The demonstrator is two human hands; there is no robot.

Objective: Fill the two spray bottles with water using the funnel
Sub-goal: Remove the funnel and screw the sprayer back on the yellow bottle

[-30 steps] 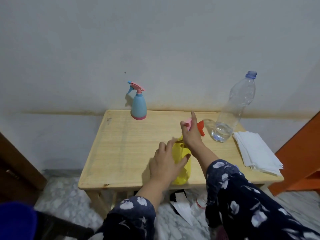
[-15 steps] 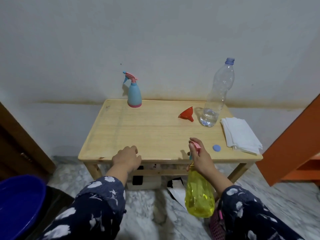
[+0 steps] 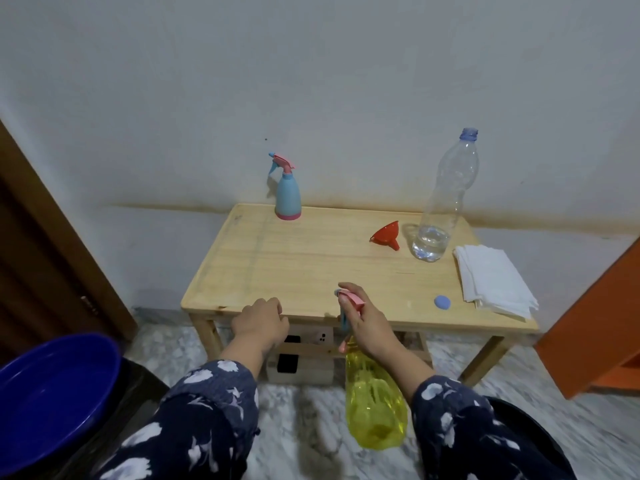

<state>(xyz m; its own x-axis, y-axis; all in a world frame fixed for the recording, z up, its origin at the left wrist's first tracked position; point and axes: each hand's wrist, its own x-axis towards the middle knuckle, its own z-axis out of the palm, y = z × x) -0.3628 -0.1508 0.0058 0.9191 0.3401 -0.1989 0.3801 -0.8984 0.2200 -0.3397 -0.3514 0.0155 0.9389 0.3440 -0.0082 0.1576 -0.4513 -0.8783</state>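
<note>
My right hand (image 3: 367, 323) grips the pink trigger head of a yellow spray bottle (image 3: 375, 407), which hangs below the front edge of the wooden table (image 3: 294, 265). My left hand (image 3: 261, 320) rests at the table's front edge with its fingers curled and holds nothing. A blue spray bottle (image 3: 287, 192) stands upright at the back of the table. The red funnel (image 3: 386, 235) lies on its side beside a clear plastic water bottle (image 3: 446, 202), uncapped, with a little water in the bottom. Its blue cap (image 3: 442, 302) lies near the front right.
A stack of white napkins (image 3: 491, 280) lies at the table's right end. A dark blue basin (image 3: 52, 396) sits low at the left. An orange piece of furniture (image 3: 595, 327) stands at the right, a brown door (image 3: 45, 258) at the left. Marble floor lies below.
The yellow bottle went from standing on the table under both hands to hanging in front of it from my right hand. My left hand let go and moved to the table edge.
</note>
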